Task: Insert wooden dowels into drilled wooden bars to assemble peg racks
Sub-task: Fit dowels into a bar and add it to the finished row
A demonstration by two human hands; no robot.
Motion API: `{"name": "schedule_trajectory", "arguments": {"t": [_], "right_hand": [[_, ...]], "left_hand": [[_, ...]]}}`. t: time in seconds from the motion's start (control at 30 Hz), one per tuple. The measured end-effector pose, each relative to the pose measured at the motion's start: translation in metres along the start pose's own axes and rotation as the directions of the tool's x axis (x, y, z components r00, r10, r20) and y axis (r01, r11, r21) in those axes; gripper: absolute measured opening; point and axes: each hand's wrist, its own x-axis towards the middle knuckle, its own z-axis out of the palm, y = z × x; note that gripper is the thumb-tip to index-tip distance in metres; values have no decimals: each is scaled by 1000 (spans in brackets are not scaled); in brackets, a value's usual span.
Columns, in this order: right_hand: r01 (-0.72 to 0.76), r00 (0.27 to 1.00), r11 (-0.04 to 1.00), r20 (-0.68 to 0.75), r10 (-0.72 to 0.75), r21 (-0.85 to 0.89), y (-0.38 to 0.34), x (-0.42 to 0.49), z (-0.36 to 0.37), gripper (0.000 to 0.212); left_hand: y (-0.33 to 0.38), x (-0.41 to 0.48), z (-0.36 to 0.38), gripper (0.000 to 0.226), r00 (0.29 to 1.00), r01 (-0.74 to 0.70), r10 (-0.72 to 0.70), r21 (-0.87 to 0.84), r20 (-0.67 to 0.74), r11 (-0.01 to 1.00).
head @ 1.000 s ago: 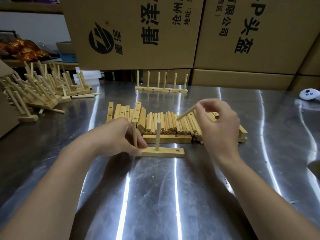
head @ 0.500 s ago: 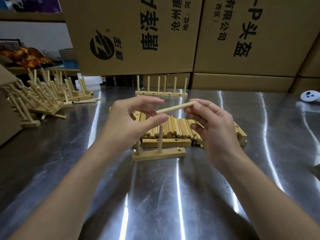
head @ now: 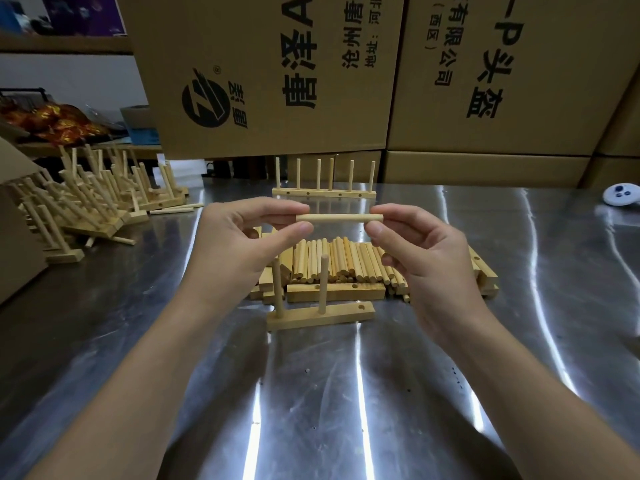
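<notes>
A wooden dowel is held level in the air between both hands. My left hand pinches its left end with thumb and fingers, and my right hand pinches its right end. Below them a drilled wooden bar lies on the steel table with two dowels standing upright in it and one open hole showing at its right end. Behind the bar lies a pile of loose dowels and blank bars.
A finished peg rack with several pegs stands at the back. A heap of finished racks fills the left side. Large cardboard boxes wall off the back. A small white device lies at the far right.
My left hand left the bar and rose to meet the right hand. The dowel went from tilted in my right hand alone to level, pinched by both hands.
</notes>
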Motion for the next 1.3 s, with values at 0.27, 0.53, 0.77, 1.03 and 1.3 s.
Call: {"name": "schedule_trajectory", "arguments": {"t": [0.27, 0.53, 0.77, 1.03, 1.3], "right_hand": [[12, 1000, 998, 3, -11, -54, 2, 2, -2, 24], [464, 876, 515, 284, -391, -721, 15, -5, 9, 24], [300, 940, 705, 324, -105, -643, 13, 4, -9, 4], [240, 955, 687, 294, -41, -686, 12, 8, -26, 7], [233, 951, 636, 308, 8, -736, 15, 6, -25, 8]], "left_hand": [[0, 1, -1, 22, 1000, 10, -10, -36, 16, 999], [9, -4, 13, 21, 994, -50, 43, 65, 101, 997], [9, -4, 12, 31, 990, -38, 17, 151, 139, 988], [-1, -6, 19, 26, 947, 0, -78, 242, 310, 970], [-4, -6, 21, 20, 949, 9, -81, 229, 304, 973]]}}
